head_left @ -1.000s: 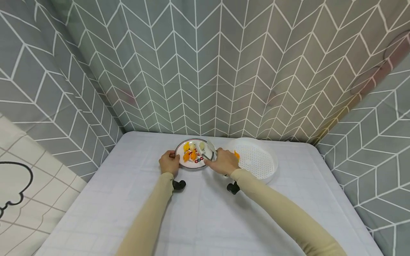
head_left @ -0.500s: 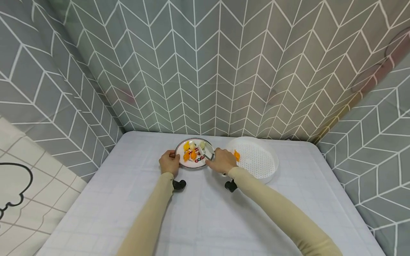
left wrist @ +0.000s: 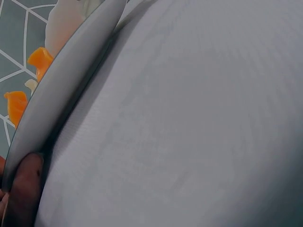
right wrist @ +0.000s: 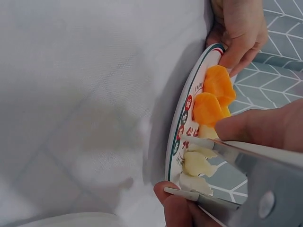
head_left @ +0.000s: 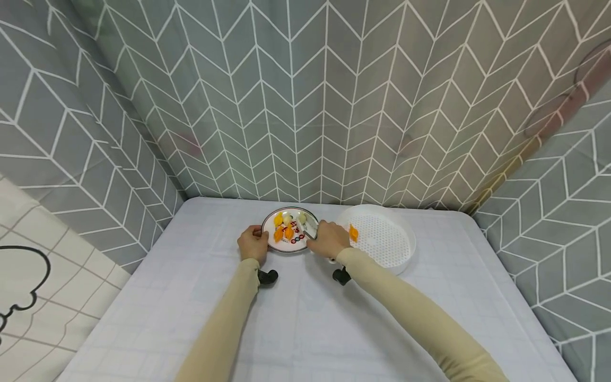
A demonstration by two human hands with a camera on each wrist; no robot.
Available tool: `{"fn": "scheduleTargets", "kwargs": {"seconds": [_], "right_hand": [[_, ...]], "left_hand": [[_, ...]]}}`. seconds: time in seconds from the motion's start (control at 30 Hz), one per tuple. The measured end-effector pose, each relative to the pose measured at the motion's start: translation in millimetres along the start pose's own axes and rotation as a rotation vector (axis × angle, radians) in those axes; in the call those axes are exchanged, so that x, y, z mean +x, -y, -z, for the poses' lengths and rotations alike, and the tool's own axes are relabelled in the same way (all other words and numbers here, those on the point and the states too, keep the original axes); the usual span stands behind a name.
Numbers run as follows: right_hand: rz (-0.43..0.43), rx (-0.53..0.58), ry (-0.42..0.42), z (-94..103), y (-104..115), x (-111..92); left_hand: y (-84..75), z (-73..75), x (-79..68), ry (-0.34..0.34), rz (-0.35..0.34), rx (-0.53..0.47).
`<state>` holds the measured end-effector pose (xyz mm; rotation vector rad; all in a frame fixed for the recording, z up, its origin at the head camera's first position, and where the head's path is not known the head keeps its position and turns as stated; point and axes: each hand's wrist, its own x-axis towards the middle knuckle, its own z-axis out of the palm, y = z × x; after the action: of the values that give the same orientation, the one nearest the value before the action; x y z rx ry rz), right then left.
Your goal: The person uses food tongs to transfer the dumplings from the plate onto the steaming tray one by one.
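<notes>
My left hand [head_left: 253, 243] grips the left rim of a round white plate [right wrist: 171, 150] with a dark edge and red printed marks. Several orange pieces [right wrist: 207, 109], a yellow piece [head_left: 278, 218] and pale, ruffled pieces [right wrist: 198, 164] lie on it; they look like small dumpling shapes, but I cannot tell what they are. My right hand [head_left: 330, 240] holds metal tongs [right wrist: 258, 177] with whitish tips over the plate's right side. In the right wrist view the tips stand apart near the pale pieces. Part of the tongs is hidden behind the hand in the head view.
A round white perforated tray [head_left: 383, 237] stands to the right of the plate, partly behind the right hand and sleeve. One orange piece [head_left: 353, 233] lies at its left side. A white cloth [head_left: 296, 318] covers the table, and a patterned curtain [head_left: 305, 106] hangs behind it.
My right hand has shifted slightly left with the tongs, uncovering more of the orange piece in the tray. The left hand and plate are almost unmoved.
</notes>
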<state>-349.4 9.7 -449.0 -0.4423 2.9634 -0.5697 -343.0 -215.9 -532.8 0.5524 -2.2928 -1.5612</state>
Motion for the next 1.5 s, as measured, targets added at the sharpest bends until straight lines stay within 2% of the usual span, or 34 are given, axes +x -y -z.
{"fn": "scheduleTargets", "kwargs": {"seconds": [0.27, 0.5, 0.83, 1.03, 1.2, 1.5], "right_hand": [[0.028, -0.002, 0.013, 11.3, 2, -6], [0.045, -0.022, -0.014, 46.2, -10, -13], [0.037, -0.013, -0.035, 126.5, -64, -28], [0.008, -0.012, -0.027, 156.0, -99, -43], [-0.02, 0.014, 0.029, 153.6, -122, -54], [-0.05, 0.03, 0.176, 113.1, -140, -63]], "left_hand": [[-1.3, 1.0, -1.6, -0.015, -0.014, 0.003], [-1.8, 0.2, -1.8, -0.003, -0.005, 0.008], [-1.5, 0.2, -1.4, -0.013, -0.012, 0.01], [0.2, -0.3, 1.8, -0.003, -0.01, 0.025], [-1.0, -1.2, 1.6, -0.011, -0.014, 0.018], [-2.1, -0.7, 2.1, -0.005, 0.003, 0.027]]}}
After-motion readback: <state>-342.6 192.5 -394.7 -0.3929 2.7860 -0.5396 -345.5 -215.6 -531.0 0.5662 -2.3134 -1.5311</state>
